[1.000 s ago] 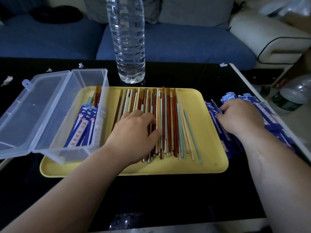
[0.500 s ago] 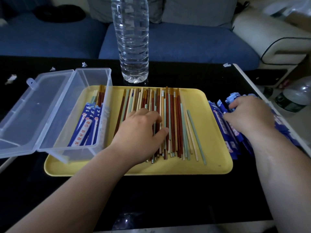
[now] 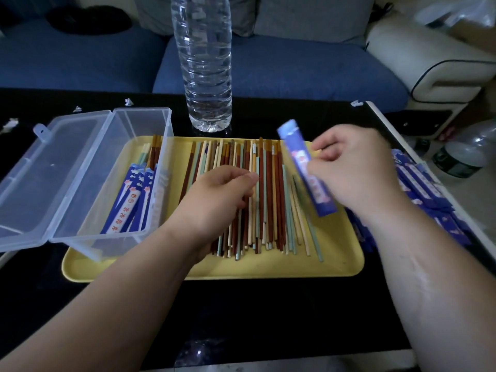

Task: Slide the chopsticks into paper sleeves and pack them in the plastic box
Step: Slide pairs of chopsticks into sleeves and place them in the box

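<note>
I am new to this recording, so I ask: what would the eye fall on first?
A row of loose chopsticks, red, pale and green, fills the yellow tray in the middle, with the left hand resting on them. Above the tray's right side, the right hand holds a blue paper sleeve.

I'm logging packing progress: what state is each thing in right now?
plastic box: lid open, partly filled.
sleeved chopsticks: lying in the box.
loose chopsticks: unsleeved, on the yellow tray.
paper sleeve: raised over the tray, held by the right hand.
left hand: fingers curled on the loose chopsticks; grip unclear.
sleeve pile: lying right of the tray.
water bottle: upright.
</note>
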